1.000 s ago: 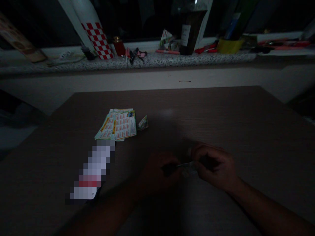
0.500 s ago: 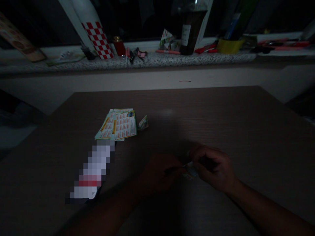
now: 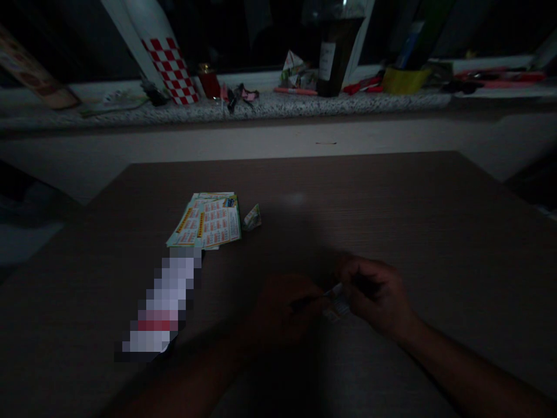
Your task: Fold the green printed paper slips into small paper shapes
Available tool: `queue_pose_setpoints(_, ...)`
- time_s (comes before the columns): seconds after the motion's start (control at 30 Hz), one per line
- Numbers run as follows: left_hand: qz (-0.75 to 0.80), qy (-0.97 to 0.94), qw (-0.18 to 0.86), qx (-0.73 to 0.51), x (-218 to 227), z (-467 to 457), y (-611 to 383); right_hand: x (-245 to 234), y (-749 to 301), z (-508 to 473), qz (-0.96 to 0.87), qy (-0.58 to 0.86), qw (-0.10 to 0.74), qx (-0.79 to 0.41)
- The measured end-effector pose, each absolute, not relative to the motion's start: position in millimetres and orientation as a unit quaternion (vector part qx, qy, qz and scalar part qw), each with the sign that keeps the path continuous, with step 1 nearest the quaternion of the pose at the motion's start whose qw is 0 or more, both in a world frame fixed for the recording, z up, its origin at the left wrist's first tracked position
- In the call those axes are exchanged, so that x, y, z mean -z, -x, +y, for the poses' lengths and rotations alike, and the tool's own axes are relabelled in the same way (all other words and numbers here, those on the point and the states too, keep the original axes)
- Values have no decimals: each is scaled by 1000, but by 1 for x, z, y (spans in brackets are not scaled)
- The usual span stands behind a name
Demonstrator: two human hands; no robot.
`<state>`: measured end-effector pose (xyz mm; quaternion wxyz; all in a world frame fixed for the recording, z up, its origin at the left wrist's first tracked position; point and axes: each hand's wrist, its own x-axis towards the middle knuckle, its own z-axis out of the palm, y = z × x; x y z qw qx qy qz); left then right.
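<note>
Between my two hands is a small piece of printed paper [image 3: 339, 302], folded or creased, its exact shape hard to make out in the dim light. My left hand [image 3: 289, 305] pinches its left side, the fingers dark in shadow. On the other side, my right hand [image 3: 376, 293] is closed with thumb and fingertips on the paper's right edge. Farther off to the left lies a stack of printed paper cards [image 3: 209, 223] with rows of orange-red print. Beside that stack sits a small folded paper piece [image 3: 252, 217].
A blurred-out phone-like slab [image 3: 163, 307] lies at left on the wooden table [image 3: 391, 203]. Behind the table runs a stone sill [image 3: 270, 105] bearing a red-and-white checkered bottle [image 3: 174, 72], a dark cup [image 3: 334, 64], a yellow holder [image 3: 404, 80] and a folded paper shape [image 3: 292, 69].
The paper between my fingers has turned slightly and shows a different face. Both hands stay in nearly the same place, still gripping it.
</note>
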<state>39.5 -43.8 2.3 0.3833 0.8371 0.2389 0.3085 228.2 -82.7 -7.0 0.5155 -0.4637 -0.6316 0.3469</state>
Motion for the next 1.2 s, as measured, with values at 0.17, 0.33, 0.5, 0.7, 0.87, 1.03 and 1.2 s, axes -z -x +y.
queue_pose_setpoints(0.17, 294, -802, 397, -335, -8, -43, -38, 4, -226, -82, -598, 476, 509, -396)
queue_pose_setpoints(0.33, 315, -775, 412, -362, -10, -42, -35, 7, -230, -81, -580, 489, 503, -414)
queue_pose_setpoints(0.5, 322, -763, 421, -369, -8, -39, -32, 8, -233, -80, -562, 484, 504, -442)
queue_pose_setpoints(0.7, 371, -718, 459, -369, -1, -38, -30, 6, -232, -80, -555, 479, 505, -456)
queue_pose_setpoints(0.87, 382, -657, 557, -335, 1, -38, -33, 6, -230, -80, -530, 483, 506, -479)
queue_pose_setpoints(1.03, 356, -581, 655, -327, 2, -39, -39, 7, -234, -77, -470, 451, 516, -556)
queue_pose_setpoints(1.2, 316, -645, 570, -398, 3, -40, -36, 11, -234, -72, -382, 426, 528, -628)
